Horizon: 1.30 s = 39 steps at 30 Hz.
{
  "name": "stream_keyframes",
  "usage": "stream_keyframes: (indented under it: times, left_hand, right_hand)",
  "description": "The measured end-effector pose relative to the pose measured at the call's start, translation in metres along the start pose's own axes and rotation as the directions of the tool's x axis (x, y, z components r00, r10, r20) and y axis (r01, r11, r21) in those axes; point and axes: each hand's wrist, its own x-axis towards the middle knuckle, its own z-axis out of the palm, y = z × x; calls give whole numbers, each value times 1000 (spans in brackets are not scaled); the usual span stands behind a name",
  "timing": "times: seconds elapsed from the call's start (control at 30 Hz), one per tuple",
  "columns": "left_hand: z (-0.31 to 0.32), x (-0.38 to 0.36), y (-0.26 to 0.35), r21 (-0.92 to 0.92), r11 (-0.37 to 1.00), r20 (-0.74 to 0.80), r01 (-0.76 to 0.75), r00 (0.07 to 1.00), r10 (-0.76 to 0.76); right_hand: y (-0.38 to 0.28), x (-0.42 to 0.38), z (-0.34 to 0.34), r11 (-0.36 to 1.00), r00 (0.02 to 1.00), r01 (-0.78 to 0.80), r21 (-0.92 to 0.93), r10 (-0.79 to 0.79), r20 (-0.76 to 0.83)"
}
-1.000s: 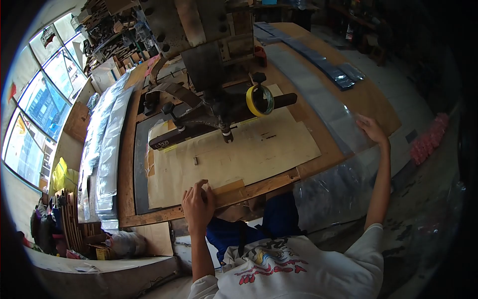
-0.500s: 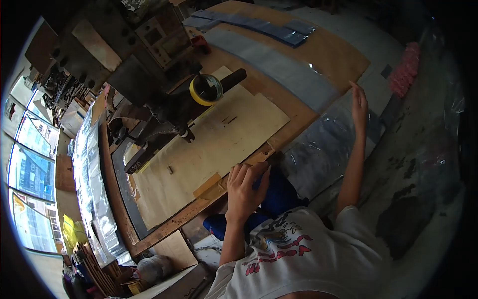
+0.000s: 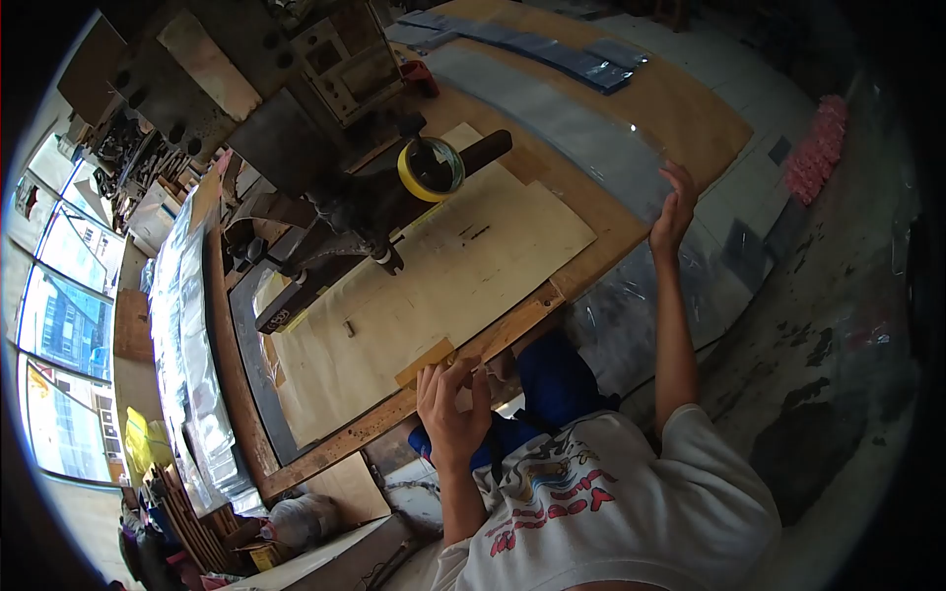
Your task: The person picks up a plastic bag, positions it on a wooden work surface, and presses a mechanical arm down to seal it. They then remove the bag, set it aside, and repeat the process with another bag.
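Observation:
My left hand [image 3: 453,412] is at the near wooden edge of the machine table, its fingers loosely bent and a gap between thumb and forefinger. Its fingertips overlap a strip of brown tape [image 3: 426,362] on the edge of a pale yellowish sheet [image 3: 463,266]. Farther right, my right hand [image 3: 674,209] is raised with bent fingers, near the end of a long translucent plastic strip [image 3: 552,118]; nothing shows in it. Above the pale sheet runs a dark machine bar [image 3: 296,303] with a yellow tape roll [image 3: 406,173] on it.
More clear plastic [image 3: 631,305] hangs below the table's right side. Stacked plastic pieces [image 3: 591,71] lie on the brown board [image 3: 714,123]. A pink bundle [image 3: 816,153] is at far right, and silvery sheets [image 3: 187,355] are on the left near the windows.
My left hand has moved left along the table edge to the brown tape. My right hand has come in toward the plastic strip, its fingers now more bent. The view has shifted slightly.

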Motion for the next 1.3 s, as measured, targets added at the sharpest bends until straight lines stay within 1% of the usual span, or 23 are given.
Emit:
stream_keyframes:
  times: [0.07, 0.1, 0.17, 0.2, 0.23, 0.27, 0.3, 0.33, 0.37, 0.4, 0.47, 0.5, 0.53, 0.57, 0.63, 0.67, 0.77, 0.8, 0.9, 0.97, 1.1, 1.2, 1.3]
  left_hand:
    - [-2, -1, -2, -3, 1000, -39, -16, 999, 16]
    - [-2, -2, -2, -11, 1000, -16, 0, 1000, 0]
    - [-1, 1, 3, -24, 999, 26, 27, 999, -26]
    - [4, 7, 9, -96, 995, 64, 26, 998, -20]
    - [12, 14, 16, -166, 985, 104, 35, 994, -17]
    - [24, 26, 22, -189, 982, 173, -7, 984, 40]
    - [39, 39, 30, -230, 973, 260, -16, 963, 78]
    - [60, 54, 40, -275, 961, 342, -21, 932, 119]
    - [87, 69, 46, -250, 963, 422, -98, 884, 199]
    - [122, 82, 52, -232, 967, 484, -109, 849, 212]
    - [202, 105, 54, 12, 957, 412, -291, 873, 260]
    - [228, 111, 52, 52, 963, 426, -263, 879, 216]
    - [250, 118, 49, 93, 968, 438, -232, 883, 170]
    - [261, 125, 49, 136, 970, 451, -200, 885, 119]
    - [271, 129, 49, 136, 975, 435, -174, 895, 99]
    - [273, 127, 47, 136, 977, 442, -162, 893, 86]
    - [277, 123, 45, 65, 991, 256, -119, 962, 98]
    - [277, 123, 46, 80, 992, 273, -99, 959, 74]
    - [278, 127, 46, 105, 992, 297, -64, 954, 30]
    - [275, 128, 46, 85, 995, 304, -48, 952, 19]
    - [268, 129, 50, 147, 988, 347, -51, 938, -3]
    - [272, 129, 47, 153, 987, 329, -57, 944, 4]
    - [281, 126, 46, 169, 984, 294, -64, 956, 12]
  right_hand:
    - [0, 6, 3, 998, 998, 61, -17, -60, 33]
    - [1, 7, 0, 996, 995, 88, -27, -87, 53]
    - [1, 14, -12, 989, 995, 62, -135, -51, 84]
    - [0, 26, -14, 982, 995, 54, -182, -38, 92]
    - [1, 44, -14, 986, 984, -61, -154, 85, 157]
    - [4, 66, -12, 973, 949, -182, -142, 211, 234]
    - [12, 81, -10, 941, 888, -304, -146, 336, 313]
    - [36, 90, 1, 944, 844, -280, -177, 329, 424]
    - [67, 98, 17, 948, 789, -247, -202, 318, 526]
    - [83, 102, 26, 953, 725, -207, -221, 301, 620]
    - [73, 106, 33, 941, 666, -154, -300, 323, 673]
    - [67, 110, 35, 934, 641, -122, -335, 332, 692]
    - [60, 108, 32, 939, 641, -80, -334, 305, 705]
    - [61, 105, 28, 951, 662, -83, -297, 275, 697]
    - [59, 98, 23, 971, 701, -98, -220, 225, 677]
    - [58, 96, 19, 966, 695, -149, -212, 255, 673]
    - [53, 98, 10, 958, 703, -149, -245, 277, 655]
    - [54, 99, 12, 944, 703, -168, -284, 317, 637]
    - [64, 102, 16, 943, 676, -252, -220, 334, 657]
    - [59, 104, 18, 939, 668, -237, -250, 345, 660]
    - [40, 111, 7, 924, 634, -236, -302, 382, 672]
    - [57, 98, -8, 925, 734, -287, -248, 379, 563]
    - [44, 84, -13, 919, 703, -366, -150, 378, 602]
